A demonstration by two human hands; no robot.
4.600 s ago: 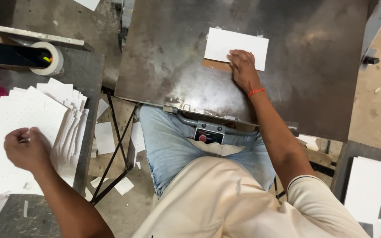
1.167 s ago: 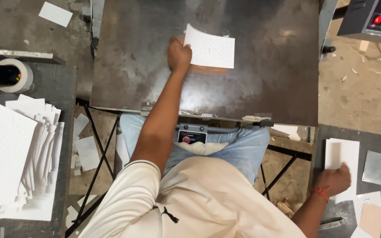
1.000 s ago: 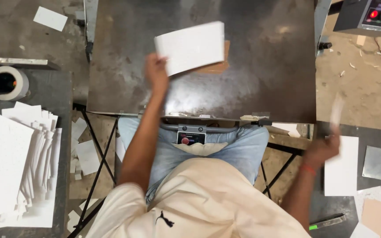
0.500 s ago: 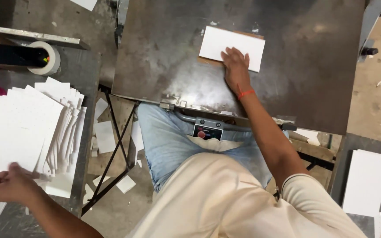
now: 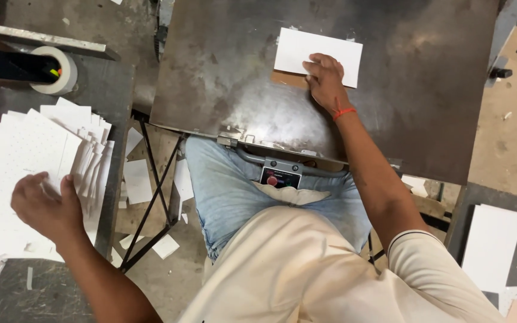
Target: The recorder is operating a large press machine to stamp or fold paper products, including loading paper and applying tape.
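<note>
A person seated at a dark metal plate (image 5: 426,113) is pressing the right hand (image 5: 325,81), fingers flat and spread, on a white rectangular card (image 5: 315,51). The card's long axis is running left to right, lying just beyond the fingertips. The right arm is reaching forward, nearly straight. The left hand (image 5: 46,206) is resting on a fanned stack of white cards (image 5: 25,149), fingers curled, possibly pinching one.

Your white sheet (image 5: 317,48) lay on brown card (image 5: 287,79) over dull grey steel (image 5: 222,66); the left stack (image 5: 25,149) was white (faintly dotted); your wrist thread (image 5: 344,112) was red.
</note>
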